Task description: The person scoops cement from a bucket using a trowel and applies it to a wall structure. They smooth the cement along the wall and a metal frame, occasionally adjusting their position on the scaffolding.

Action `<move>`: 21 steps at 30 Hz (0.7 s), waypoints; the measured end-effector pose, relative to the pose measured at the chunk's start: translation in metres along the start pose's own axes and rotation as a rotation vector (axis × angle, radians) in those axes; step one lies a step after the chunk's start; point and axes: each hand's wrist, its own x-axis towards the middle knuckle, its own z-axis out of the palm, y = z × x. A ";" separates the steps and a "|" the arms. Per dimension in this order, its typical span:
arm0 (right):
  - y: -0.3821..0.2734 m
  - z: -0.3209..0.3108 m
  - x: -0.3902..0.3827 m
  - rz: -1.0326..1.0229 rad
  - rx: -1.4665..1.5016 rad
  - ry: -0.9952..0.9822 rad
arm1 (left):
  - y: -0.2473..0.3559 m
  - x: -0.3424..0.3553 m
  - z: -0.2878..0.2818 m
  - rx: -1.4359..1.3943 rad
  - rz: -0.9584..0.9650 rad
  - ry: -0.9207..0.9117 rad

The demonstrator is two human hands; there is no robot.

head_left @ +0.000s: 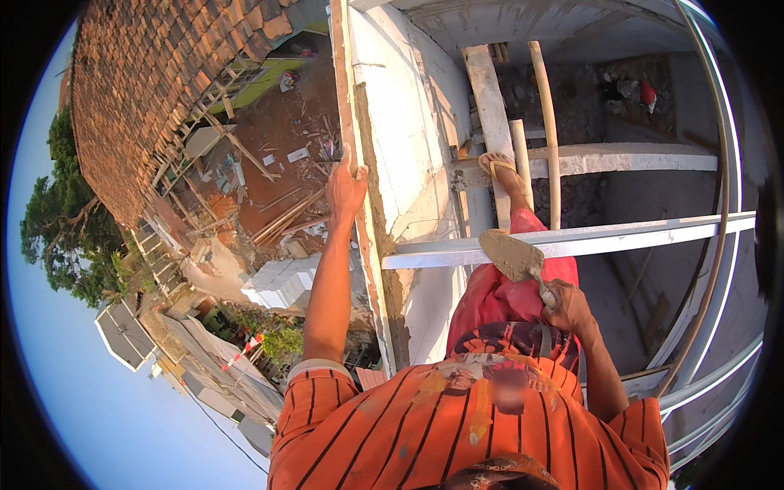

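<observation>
My left hand [347,189] reaches forward and grips the long wooden board [344,90] on the outer edge of the wall top. Its thumb lies on the inner side; most of the other fingers are hidden. A strip of grey mortar [369,159] runs along the wall top beside the board. In front of my body, my right hand [567,305] is closed round the handle of a trowel [513,255]. Mortar coats the trowel's blade, which points left above a silver metal beam [621,240].
My sandalled foot [500,166] stands on a plank [488,98] beside wooden poles [545,131]. A concrete beam [621,159] crosses above a deep room on the right. Metal rails [714,327] stand right. Beyond the wall lie a littered yard and a tiled roof [155,90].
</observation>
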 end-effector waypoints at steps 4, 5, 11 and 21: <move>-0.004 0.000 -0.002 0.007 0.065 0.066 | -0.006 -0.031 0.005 0.052 0.047 0.039; -0.007 -0.002 -0.002 0.008 0.065 0.069 | -0.003 -0.028 0.003 0.063 0.044 0.040; -0.005 -0.007 -0.002 0.071 -0.019 -0.026 | 0.000 0.084 -0.003 0.042 0.062 0.062; 0.005 0.003 0.002 0.002 0.036 -0.008 | -0.012 0.040 0.011 0.016 0.088 0.036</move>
